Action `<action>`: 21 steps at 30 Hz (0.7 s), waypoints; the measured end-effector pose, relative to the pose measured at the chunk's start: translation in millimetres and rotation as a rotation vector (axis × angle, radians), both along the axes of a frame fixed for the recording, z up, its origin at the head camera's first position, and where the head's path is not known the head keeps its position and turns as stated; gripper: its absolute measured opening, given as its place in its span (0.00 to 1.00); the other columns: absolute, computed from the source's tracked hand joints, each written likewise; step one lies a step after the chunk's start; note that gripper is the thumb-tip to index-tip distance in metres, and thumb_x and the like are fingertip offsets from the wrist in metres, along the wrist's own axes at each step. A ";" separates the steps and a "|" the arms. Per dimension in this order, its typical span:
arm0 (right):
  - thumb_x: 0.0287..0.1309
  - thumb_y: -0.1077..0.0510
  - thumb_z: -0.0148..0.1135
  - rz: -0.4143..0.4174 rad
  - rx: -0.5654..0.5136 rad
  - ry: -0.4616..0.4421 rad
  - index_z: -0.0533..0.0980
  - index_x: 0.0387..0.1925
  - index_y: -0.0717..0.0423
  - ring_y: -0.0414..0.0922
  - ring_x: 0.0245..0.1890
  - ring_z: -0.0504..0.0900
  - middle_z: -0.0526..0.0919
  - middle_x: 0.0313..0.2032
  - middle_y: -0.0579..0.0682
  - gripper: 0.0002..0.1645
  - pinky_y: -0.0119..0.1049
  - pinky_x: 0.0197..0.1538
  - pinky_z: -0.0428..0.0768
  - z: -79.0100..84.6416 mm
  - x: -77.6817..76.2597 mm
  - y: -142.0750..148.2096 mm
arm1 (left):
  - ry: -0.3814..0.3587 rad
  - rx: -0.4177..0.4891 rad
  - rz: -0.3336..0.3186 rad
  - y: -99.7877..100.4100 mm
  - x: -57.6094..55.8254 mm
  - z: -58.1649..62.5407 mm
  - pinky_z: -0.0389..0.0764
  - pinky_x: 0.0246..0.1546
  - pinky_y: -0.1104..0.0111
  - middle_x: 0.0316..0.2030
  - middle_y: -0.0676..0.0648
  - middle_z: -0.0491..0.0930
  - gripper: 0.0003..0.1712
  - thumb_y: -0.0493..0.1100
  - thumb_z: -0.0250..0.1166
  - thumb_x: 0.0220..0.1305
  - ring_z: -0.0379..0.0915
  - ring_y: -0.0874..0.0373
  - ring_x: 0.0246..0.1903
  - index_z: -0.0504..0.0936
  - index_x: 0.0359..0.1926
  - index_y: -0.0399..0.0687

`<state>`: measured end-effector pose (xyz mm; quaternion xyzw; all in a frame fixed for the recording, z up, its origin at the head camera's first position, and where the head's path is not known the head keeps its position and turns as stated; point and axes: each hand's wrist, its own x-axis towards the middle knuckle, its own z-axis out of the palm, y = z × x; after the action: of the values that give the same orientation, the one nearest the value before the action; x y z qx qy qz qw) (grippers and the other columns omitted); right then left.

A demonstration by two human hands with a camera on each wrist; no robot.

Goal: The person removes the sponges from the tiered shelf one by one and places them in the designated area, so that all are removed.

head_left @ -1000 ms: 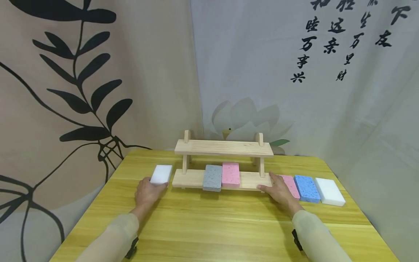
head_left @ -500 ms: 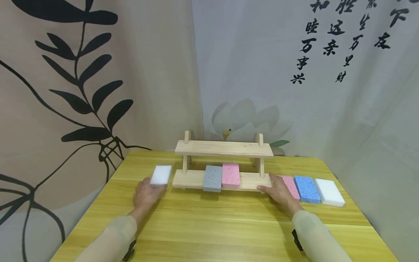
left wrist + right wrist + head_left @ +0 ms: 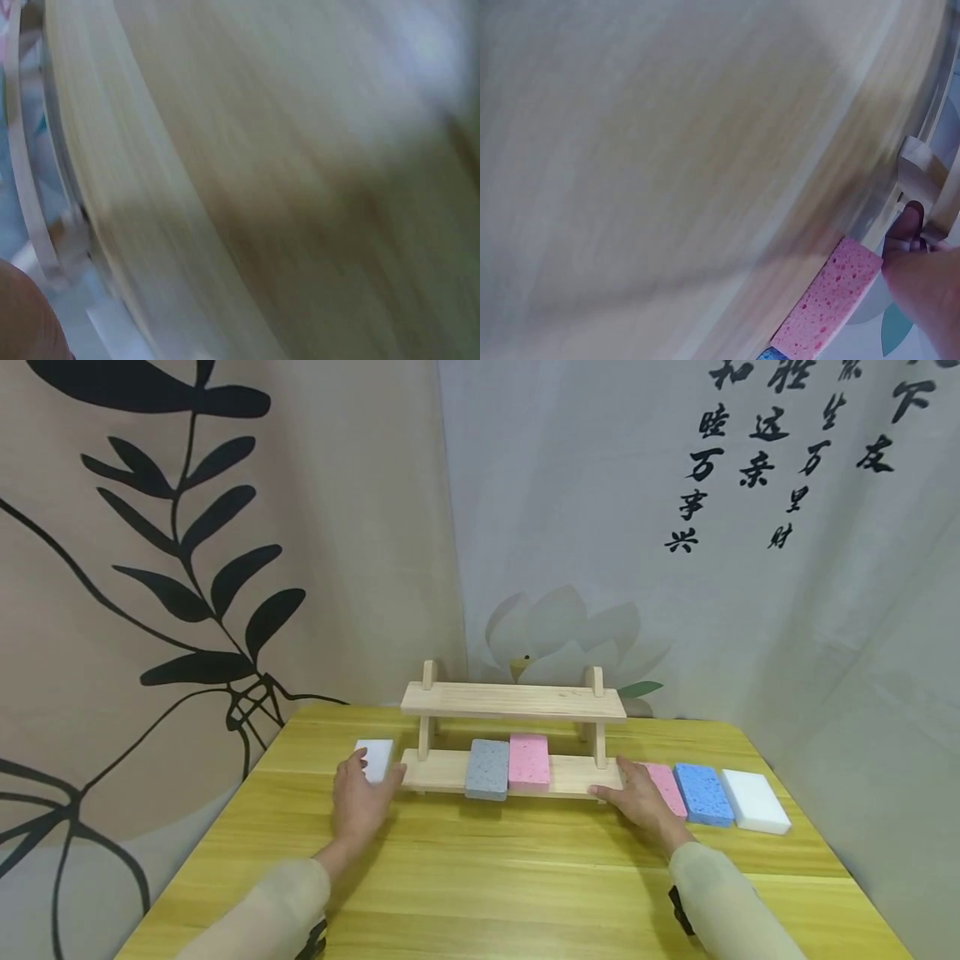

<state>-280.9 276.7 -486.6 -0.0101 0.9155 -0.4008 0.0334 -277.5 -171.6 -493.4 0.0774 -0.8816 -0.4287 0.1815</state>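
Observation:
A two-tier wooden shelf rack (image 3: 513, 700) stands near the middle of the table. On its lower board a grey sponge (image 3: 487, 768) and a pink sponge (image 3: 528, 762) lie side by side. My left hand (image 3: 362, 802) has its fingers spread, one overlapping the white sponge (image 3: 377, 758) and the thumb right at the board's left end. At the other end, my right hand (image 3: 641, 795) grips the lower board, thumb along its front edge. Close by that hand, a second pink sponge (image 3: 829, 300) shows in the right wrist view. Motion blurs the left wrist view.
Right of the rack, a blue sponge (image 3: 703, 794) and another white sponge (image 3: 755, 800) lie in a row beside the second pink one. The wooden table (image 3: 495, 877) extends toward me. A printed curtain (image 3: 360, 527) hangs behind it.
My left hand has let go of the white sponge on the left and shifted right toward the rack's end, fingers spreading. The right hand and the rack stay put.

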 end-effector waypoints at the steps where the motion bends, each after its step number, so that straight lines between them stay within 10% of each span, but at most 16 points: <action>1: 0.61 0.39 0.66 -0.003 -0.001 0.000 0.46 0.74 0.73 0.69 0.68 0.57 0.53 0.68 0.76 0.60 0.64 0.69 0.54 0.1 -0.1 -0.1 | 0.009 0.002 -0.029 6.0 1.7 0.6 0.69 0.53 0.50 0.57 0.36 0.67 0.50 0.64 0.68 0.60 0.64 0.43 0.55 0.61 0.69 0.37; 10: 0.61 0.40 0.66 0.006 0.003 0.015 0.47 0.73 0.74 0.69 0.68 0.57 0.54 0.67 0.76 0.60 0.63 0.69 0.55 0.4 -0.7 1.2 | 0.031 0.044 -0.213 65.3 14.4 3.0 0.70 0.53 0.52 0.56 0.38 0.69 0.54 0.62 0.73 0.55 0.65 0.45 0.55 0.60 0.70 0.36; 21: 0.62 0.40 0.66 0.002 0.005 0.007 0.46 0.74 0.73 0.70 0.68 0.55 0.52 0.68 0.76 0.60 0.65 0.68 0.54 -0.4 -0.1 0.6 | 0.027 0.052 -0.206 119.5 24.1 -1.0 0.73 0.53 0.54 0.55 0.39 0.71 0.55 0.62 0.77 0.50 0.68 0.46 0.54 0.64 0.67 0.34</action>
<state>-281.1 277.3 -487.0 -0.0123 0.9166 -0.3986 0.0305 -253.4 -52.0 -494.3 -0.0146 -0.8710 -0.4687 0.1465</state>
